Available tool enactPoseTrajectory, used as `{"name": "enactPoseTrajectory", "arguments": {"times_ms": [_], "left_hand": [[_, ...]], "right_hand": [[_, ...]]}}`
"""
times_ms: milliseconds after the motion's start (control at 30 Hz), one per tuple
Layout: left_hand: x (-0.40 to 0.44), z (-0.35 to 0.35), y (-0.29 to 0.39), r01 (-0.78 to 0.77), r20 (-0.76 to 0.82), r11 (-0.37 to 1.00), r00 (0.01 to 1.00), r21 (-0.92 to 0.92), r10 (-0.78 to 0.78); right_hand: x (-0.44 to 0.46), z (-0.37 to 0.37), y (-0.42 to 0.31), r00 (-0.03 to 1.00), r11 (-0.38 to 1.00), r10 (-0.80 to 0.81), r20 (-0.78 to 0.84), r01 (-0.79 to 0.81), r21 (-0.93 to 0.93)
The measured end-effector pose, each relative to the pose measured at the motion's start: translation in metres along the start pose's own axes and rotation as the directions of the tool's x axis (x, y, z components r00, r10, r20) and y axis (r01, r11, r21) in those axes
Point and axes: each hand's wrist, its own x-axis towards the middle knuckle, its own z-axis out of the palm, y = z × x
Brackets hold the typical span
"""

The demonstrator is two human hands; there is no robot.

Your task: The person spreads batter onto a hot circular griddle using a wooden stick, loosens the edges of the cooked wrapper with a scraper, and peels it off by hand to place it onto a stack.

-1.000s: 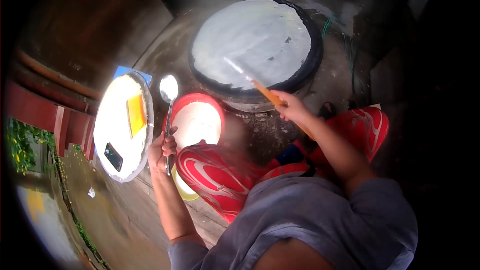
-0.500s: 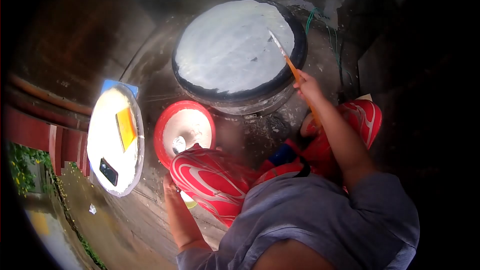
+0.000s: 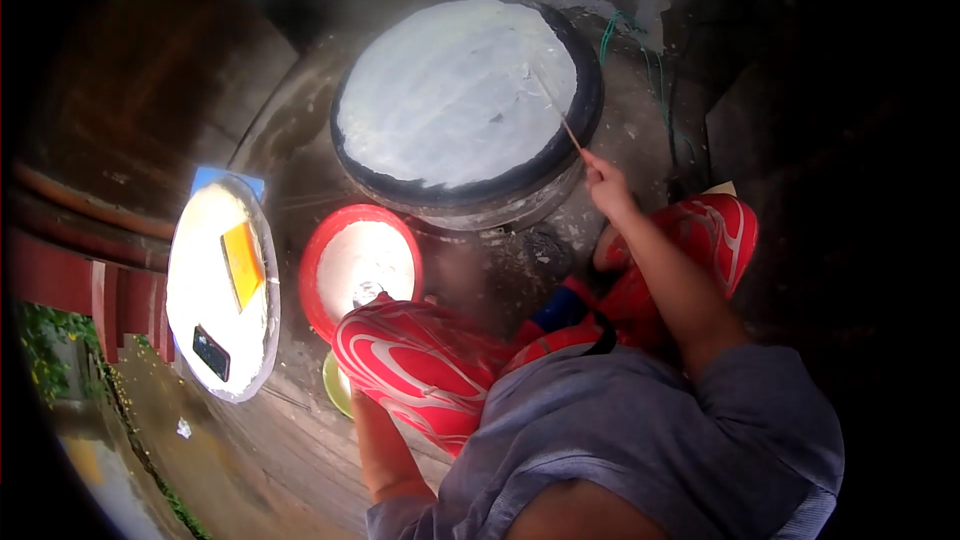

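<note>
Head view: right hand (image 3: 604, 183), right of centre, closed round thin spatula (image 3: 572, 136); faint tip perhaps touching white layer (image 3: 440, 100) on black-rimmed pan (image 3: 590, 90), upper centre. Spatula's length keeps hand off hot-looking rim. Left hand hidden behind knee (image 3: 410, 345); cannot tell its grip. Red bucket (image 3: 309, 270), left of centre, beside knee, within easy reach. Floor (image 3: 290, 450) stained; room dim, hazy. Phone (image 3: 211, 352) on tray (image 3: 200, 270), left.
</note>
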Motion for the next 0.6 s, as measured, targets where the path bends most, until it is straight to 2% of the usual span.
{"name": "enactPoseTrajectory", "arguments": {"times_ms": [33, 67, 133, 267, 300, 333, 367, 400, 433, 467, 533, 567, 600], "left_hand": [[0.000, 0.001, -0.003, -0.009, -0.003, 1.000, 1.000, 0.002, 0.009], [0.000, 0.001, -0.006, -0.013, -0.004, 1.000, 1.000, 0.002, 0.013], [-0.001, 0.002, -0.010, -0.023, -0.006, 1.000, 1.000, 0.004, 0.023], [-0.006, -0.003, -0.018, -0.043, -0.019, 0.999, 0.999, 0.014, 0.043], [-0.007, -0.003, -0.019, -0.047, -0.021, 0.999, 0.999, 0.016, 0.047], [-0.007, -0.003, -0.020, -0.049, -0.020, 0.999, 0.999, 0.012, 0.049], [-0.008, -0.004, -0.021, -0.055, -0.023, 0.998, 0.998, 0.012, 0.055], [-0.010, -0.007, -0.023, -0.060, -0.028, 0.998, 0.998, 0.013, 0.060], [-0.012, -0.008, -0.024, -0.065, -0.032, 0.998, 0.997, 0.018, 0.065], [-0.013, -0.010, -0.025, -0.067, -0.034, 0.998, 0.997, 0.020, 0.068], [-0.016, -0.013, -0.028, -0.075, -0.040, 0.997, 0.996, 0.020, 0.075], [-0.017, -0.015, -0.029, -0.082, -0.042, 0.996, 0.996, 0.023, 0.083], [-0.018, -0.017, -0.030, -0.085, -0.042, 0.996, 0.995, 0.022, 0.086]], "right_hand": [[-0.026, -0.004, -0.037, 0.987, 0.997, 0.079, 0.141, -0.077, -0.019], [-0.037, -0.003, -0.046, 0.931, 0.979, 0.168, 0.325, -0.197, 0.058], [-0.051, -0.001, -0.055, 0.850, 0.859, 0.305, 0.429, -0.440, 0.262], [-0.038, 0.002, -0.046, 0.863, 0.875, 0.343, 0.370, -0.437, 0.208], [-0.030, 0.008, -0.031, 0.940, 0.980, 0.163, 0.298, -0.189, 0.060], [-0.028, 0.011, -0.030, 0.966, 0.992, -0.040, 0.257, 0.070, -0.107], [-0.028, 0.014, -0.028, 0.965, 0.992, -0.040, 0.260, 0.070, -0.107], [-0.032, 0.018, -0.039, 0.966, 0.875, -0.109, 0.234, 0.205, -0.439], [-0.036, 0.021, -0.049, 0.955, 0.635, -0.183, 0.234, 0.296, -0.714], [-0.041, 0.025, -0.056, 0.954, 0.636, -0.182, 0.238, 0.299, -0.712], [-0.049, 0.029, -0.063, 0.956, 0.742, -0.085, 0.282, 0.250, -0.622], [-0.042, 0.030, -0.038, 0.924, 0.795, -0.211, 0.319, 0.352, -0.494], [-0.038, 0.023, -0.041, 0.924, 0.794, -0.213, 0.319, 0.354, -0.494]]}}
